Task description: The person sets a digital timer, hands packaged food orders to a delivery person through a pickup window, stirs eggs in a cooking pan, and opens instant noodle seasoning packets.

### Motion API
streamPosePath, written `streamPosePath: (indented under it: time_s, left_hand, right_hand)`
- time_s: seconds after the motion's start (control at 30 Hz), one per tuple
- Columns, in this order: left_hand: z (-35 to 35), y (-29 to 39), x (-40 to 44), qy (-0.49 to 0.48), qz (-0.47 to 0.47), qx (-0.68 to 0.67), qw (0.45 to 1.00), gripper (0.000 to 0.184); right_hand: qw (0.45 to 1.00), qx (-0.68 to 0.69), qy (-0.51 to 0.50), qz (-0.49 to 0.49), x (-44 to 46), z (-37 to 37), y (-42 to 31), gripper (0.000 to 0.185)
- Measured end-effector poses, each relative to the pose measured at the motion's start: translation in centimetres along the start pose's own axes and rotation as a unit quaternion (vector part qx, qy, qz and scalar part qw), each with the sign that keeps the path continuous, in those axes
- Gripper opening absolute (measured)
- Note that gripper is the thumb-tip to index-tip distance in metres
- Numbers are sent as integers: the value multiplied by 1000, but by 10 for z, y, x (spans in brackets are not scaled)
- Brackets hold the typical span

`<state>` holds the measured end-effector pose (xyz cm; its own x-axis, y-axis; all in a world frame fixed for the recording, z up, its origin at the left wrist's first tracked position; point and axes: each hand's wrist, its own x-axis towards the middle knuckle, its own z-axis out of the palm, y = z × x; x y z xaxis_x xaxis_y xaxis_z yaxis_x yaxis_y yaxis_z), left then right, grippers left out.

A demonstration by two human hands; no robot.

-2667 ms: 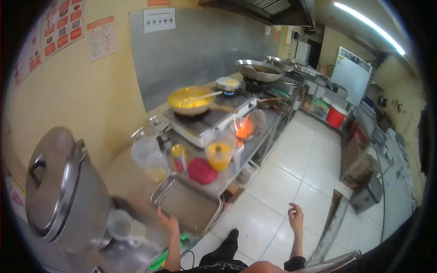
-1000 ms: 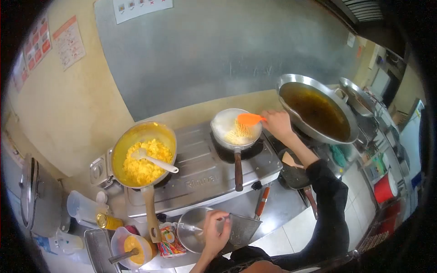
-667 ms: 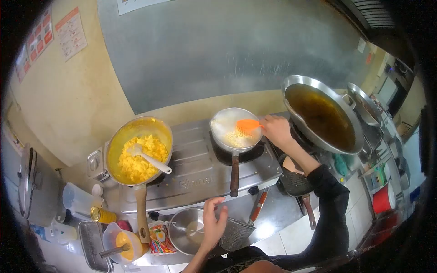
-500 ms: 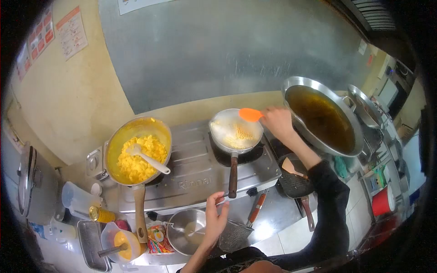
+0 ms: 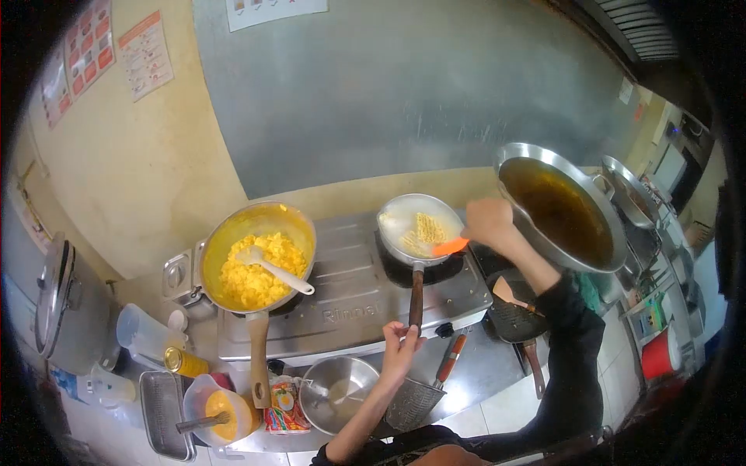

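My right hand [image 5: 489, 223] is closed around an orange spatula [image 5: 451, 247], whose blade dips over the right rim of a small saucepan [image 5: 388, 211]. In the pan, a block of instant noodles [image 5: 427, 229] lies in pale, cloudy liquid. The fingers of my left hand [image 5: 399, 353] are closed at the lower end of the pan's dark wooden handle [image 5: 417, 299]. Below that hand are a steel bowl [image 5: 311, 400] and a mesh strainer [image 5: 414, 405] with an orange-brown handle.
A frying pan [image 5: 210, 272] of scrambled eggs with a white spoon [image 5: 284, 277] sits on the stove's [image 5: 342, 268] left. A wok of brown oil [image 5: 563, 210] stands right. A jug of yellow liquid [image 5: 199, 398], a tin [image 5: 186, 363] and a noodle packet [image 5: 284, 408] line the front counter.
My left hand has come up to the pan handle and closed on it. The orange spatula has gone down from above the pan to the noodles. The camera view has shifted slightly.
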<state>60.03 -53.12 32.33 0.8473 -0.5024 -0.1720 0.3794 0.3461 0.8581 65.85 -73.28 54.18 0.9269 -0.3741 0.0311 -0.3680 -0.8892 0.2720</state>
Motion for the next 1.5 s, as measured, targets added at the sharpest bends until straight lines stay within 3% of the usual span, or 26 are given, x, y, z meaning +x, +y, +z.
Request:
streamPosePath:
  time_s: [0.13, 0.4, 0.67, 0.83, 1.07, 1.13, 1.23, 1.5]
  left_hand:
    - [-1, -5, 7, -9, -25, -9, 1000, 25]
    - [1, 0, 10, -20, -16, 10, 1000, 24]
    - [-2, -2, 12, -27, -20, 8, 999, 25]
    - [-1, 5, 9, -27, -35, 23, 999, 28]
    - [-6, -4, 14, -27, -28, 24, 999, 29]
    - [-5, -1, 10, -32, 4, 22, 999, 30]
    - [-6, -2, 11, -28, -11, 21, 999, 31]
    - [-2, 3, 9, -29, -16, -2, 999, 32]
  right_hand:
    - [999, 8, 5, 39, -5, 38, -18, 15]
    - [986, 4, 134, 98, -8, 85, -18, 15]
    - [971, 4, 222, 83, 22, 84, -12, 10]
    - [966, -22, 257, 9, 62, 80, -21, 11]
    - [972, -7, 230, 55, 84, 43, -30, 11]
    - [930, -83, 358, -23, 96, 61, -23, 14]
    - [928, -59, 357, -86, 96, 79, -17, 21]
    - [927, -59, 352, -120, 77, 93, 3, 16]
